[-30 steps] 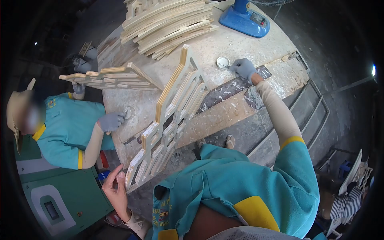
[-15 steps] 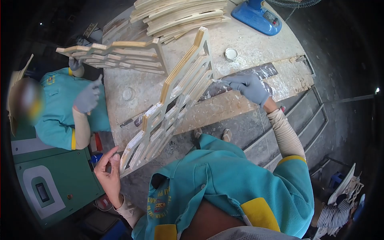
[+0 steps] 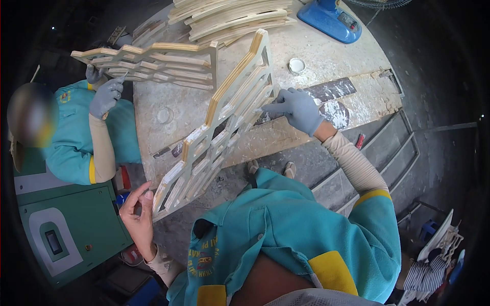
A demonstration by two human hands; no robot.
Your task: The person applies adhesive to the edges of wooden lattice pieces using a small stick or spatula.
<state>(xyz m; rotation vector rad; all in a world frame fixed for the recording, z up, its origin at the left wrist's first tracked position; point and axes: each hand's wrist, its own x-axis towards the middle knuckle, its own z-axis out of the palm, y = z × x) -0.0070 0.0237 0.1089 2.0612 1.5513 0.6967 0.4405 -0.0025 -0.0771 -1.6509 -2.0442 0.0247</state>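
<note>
A wooden lattice panel (image 3: 217,109) with wavy slats stands tilted across the table's near edge, white filler smeared along its lower slats. My bare left hand (image 3: 139,217) is at its lower left end, thumb and bent fingers closed at the panel's edge. My gloved right hand (image 3: 301,110) has its fingers closed around a small putty knife (image 3: 259,109), mostly hidden in the grip; its pale tip is at the panel's right-hand slats. Beyond that hand sits a small round tub (image 3: 296,66) of white paste.
On the left, a co-worker's gloved hand (image 3: 106,98) works at a second lattice panel (image 3: 153,64). Stacked wooden pieces (image 3: 235,20) and a blue fan base (image 3: 329,23) occupy the table's (image 3: 204,102) far side. Another round tub (image 3: 165,115) and a smeared dark disc (image 3: 335,113) lie nearer.
My right hand has moved left, bringing the putty knife onto the panel's slats and exposing the dark disc. The co-worker's free hand has risen to the second panel. My left hand stays put.
</note>
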